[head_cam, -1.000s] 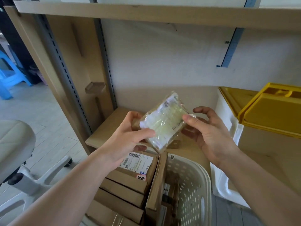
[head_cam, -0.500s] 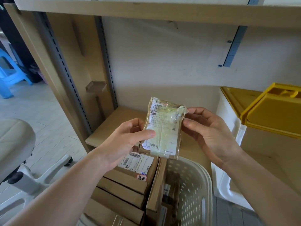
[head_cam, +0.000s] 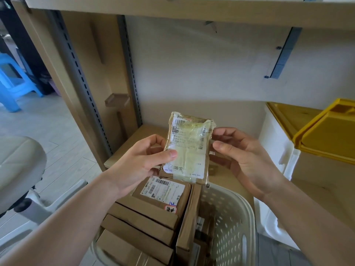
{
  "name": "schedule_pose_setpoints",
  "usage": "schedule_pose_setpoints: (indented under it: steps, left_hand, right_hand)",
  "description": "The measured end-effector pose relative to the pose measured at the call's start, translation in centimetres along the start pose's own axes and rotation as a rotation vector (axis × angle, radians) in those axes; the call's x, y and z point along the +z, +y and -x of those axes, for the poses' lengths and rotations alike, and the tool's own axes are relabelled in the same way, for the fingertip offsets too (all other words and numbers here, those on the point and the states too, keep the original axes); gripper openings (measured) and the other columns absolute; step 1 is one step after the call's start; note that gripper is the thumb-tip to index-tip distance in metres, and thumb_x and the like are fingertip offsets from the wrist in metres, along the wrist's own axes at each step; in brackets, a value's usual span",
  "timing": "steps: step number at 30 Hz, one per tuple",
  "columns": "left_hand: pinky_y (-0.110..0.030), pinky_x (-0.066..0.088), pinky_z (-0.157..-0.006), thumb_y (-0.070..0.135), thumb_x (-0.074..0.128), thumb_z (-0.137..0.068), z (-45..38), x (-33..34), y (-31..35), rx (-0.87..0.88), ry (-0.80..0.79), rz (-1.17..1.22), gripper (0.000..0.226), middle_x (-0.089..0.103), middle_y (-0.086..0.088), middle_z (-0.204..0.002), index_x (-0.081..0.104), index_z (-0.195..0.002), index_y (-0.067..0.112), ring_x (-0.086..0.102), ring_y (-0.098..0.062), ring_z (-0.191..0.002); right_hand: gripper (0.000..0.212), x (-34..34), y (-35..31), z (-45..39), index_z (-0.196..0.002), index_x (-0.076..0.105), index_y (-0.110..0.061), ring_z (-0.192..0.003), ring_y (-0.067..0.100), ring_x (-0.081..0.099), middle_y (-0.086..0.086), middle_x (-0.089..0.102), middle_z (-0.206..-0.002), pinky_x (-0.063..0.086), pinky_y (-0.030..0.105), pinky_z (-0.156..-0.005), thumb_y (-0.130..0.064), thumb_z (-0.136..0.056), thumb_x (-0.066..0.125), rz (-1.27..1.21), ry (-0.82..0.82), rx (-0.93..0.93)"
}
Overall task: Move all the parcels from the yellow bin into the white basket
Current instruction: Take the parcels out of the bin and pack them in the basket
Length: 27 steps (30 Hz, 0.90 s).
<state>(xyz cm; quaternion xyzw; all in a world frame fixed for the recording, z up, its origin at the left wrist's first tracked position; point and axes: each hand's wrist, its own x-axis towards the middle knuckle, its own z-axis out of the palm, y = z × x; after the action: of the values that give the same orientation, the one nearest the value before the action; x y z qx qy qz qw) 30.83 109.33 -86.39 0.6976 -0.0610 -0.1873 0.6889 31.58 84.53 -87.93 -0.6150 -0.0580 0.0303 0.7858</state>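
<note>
Taped parcel (head_cam: 187, 150) between left hand (head_cam: 138, 166), right hand (head_cam: 247, 160), above white basket (head_cam: 238, 217)

We see two bare forearms, left hand (head_cam: 138, 166) and right hand (head_cam: 247, 160), no sleeves or jewellery (short, trimmed nails on the fingers (head_cam: 221, 145)).

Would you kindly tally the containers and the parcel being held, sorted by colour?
Yellow: 1, the yellow bin at the right.
White: 1, the white basket, which holds brown cardboard parcels.
Brown with a white label: 1, the parcel gripped by the left hand and right hand.
Total: 3
</note>
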Motion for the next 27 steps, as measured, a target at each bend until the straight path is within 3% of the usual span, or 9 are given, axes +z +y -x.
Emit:
schedule_pose_setpoints:
  steps: [3, 6, 8, 10, 12, 15, 19, 23, 27]
  left_hand:
    - [-0.064, 0.049, -0.104, 0.024, 0.079, -0.087, 0.2, -0.7, -0.4, 0.002, 0.010, -0.007, 0.065, 0.076, -0.012, -0.117, 0.042, -0.133, -0.002, 0.072, -0.033, -0.111]
    - [-0.062, 0.055, -0.097, 0.015, 0.076, -0.079, 0.3, -1.1, -0.8, 0.015, 0.040, -0.010, 0.089, 0.076, -0.013, -0.118, 0.027, -0.150, 0.036, 0.073, -0.033, -0.109]
    - [-0.056, 0.061, -0.086, 0.010, 0.077, -0.076, 0.3, -1.4, -1.1, 0.013, 0.077, 0.027, 0.113, 0.075, -0.014, -0.117, 0.009, -0.151, 0.059, 0.074, -0.035, -0.106]
    - [-0.052, 0.063, -0.077, 0.007, 0.079, -0.076, 0.0, -2.0, -1.6, 0.013, 0.133, 0.051, 0.116, 0.075, -0.013, -0.116, 0.010, -0.148, 0.065, 0.075, -0.034, -0.105]
    - [-0.049, 0.063, -0.074, 0.004, 0.079, -0.081, -0.2, -2.6, -1.9, 0.000, 0.199, 0.025, 0.096, 0.076, -0.010, -0.113, 0.028, -0.145, 0.055, 0.076, -0.031, -0.101]
    - [-0.047, 0.064, -0.076, 0.012, 0.075, -0.090, -0.7, -3.9, -2.9, -0.099, 0.264, -0.005, 0.059, 0.077, -0.007, -0.113, 0.046, -0.136, 0.034, 0.078, -0.028, -0.093]
    - [-0.039, 0.063, -0.072, 0.022, 0.074, -0.094, -1.5, -5.7, -4.8, -0.267, 0.281, 0.033, 0.059, 0.073, -0.009, -0.119, 0.047, -0.146, 0.023, 0.078, -0.029, -0.093]
    - [-0.034, 0.063, -0.070, 0.021, 0.061, -0.102, -2.2, -7.0, -6.2, -0.311, 0.351, -0.141, 0.019, 0.073, -0.011, -0.113, 0.062, -0.121, 0.018, 0.078, -0.024, -0.084]
    - [-0.033, 0.059, -0.071, 0.023, 0.060, -0.103, -3.2, -8.5, -8.2, -0.387, 0.345, -0.543, 0.013, 0.071, -0.014, -0.107, 0.063, -0.113, 0.016, 0.069, -0.022, -0.084]
  right_hand:
    - [0.033, 0.5, 0.5, -0.3, -0.107, 0.074, -0.015, -0.106, 0.032, 0.071, 0.015, 0.073, -0.117, 0.056, 0.045, -0.090, -0.016, -0.075, 0.080, 0.043, -0.028, 0.009]
    - [0.042, 1.2, 1.0, -0.7, -0.116, 0.072, -0.023, -0.114, 0.026, 0.070, 0.004, 0.072, -0.122, 0.057, 0.044, -0.094, -0.026, -0.077, 0.085, 0.183, -0.053, 0.013]
    - [0.062, 2.2, 1.3, -0.7, -0.132, 0.063, -0.029, -0.118, 0.014, 0.068, -0.008, 0.069, -0.128, 0.059, 0.038, -0.093, -0.039, -0.076, 0.087, 0.362, -0.132, 0.024]
    - [0.087, 3.6, 2.0, -0.7, -0.148, 0.047, -0.031, -0.120, 0.004, 0.064, -0.015, 0.064, -0.134, 0.056, 0.032, -0.099, -0.049, -0.073, 0.088, 0.572, -0.252, 0.025]
    - [0.103, 5.1, 3.3, -1.0, -0.152, 0.035, -0.034, -0.123, 0.001, 0.060, -0.020, 0.060, -0.136, 0.051, 0.035, -0.107, -0.056, -0.068, 0.090, 0.717, -0.316, 0.042]
    - [0.116, 7.1, 5.2, -2.1, -0.152, 0.027, -0.039, -0.129, 0.005, 0.050, -0.017, 0.050, -0.140, 0.045, 0.042, -0.112, -0.067, -0.058, 0.089, 0.865, -0.275, 0.088]
    - [0.118, 8.7, 7.3, -3.3, -0.155, 0.022, -0.032, -0.123, 0.006, 0.029, -0.008, 0.041, -0.145, 0.038, 0.040, -0.110, -0.058, -0.062, 0.090, 1.053, -0.313, 0.141]
    - [0.123, 9.3, 9.3, -4.6, -0.158, 0.014, -0.031, -0.124, 0.016, 0.045, -0.004, 0.049, -0.136, 0.046, 0.042, -0.105, -0.050, -0.063, 0.090, 1.096, -0.347, 0.183]
    - [0.117, 9.1, 10.8, -5.1, -0.160, 0.013, -0.030, -0.106, 0.018, 0.059, -0.002, 0.055, -0.131, 0.052, 0.030, -0.085, -0.040, -0.070, 0.089, 1.187, -0.473, 0.230]
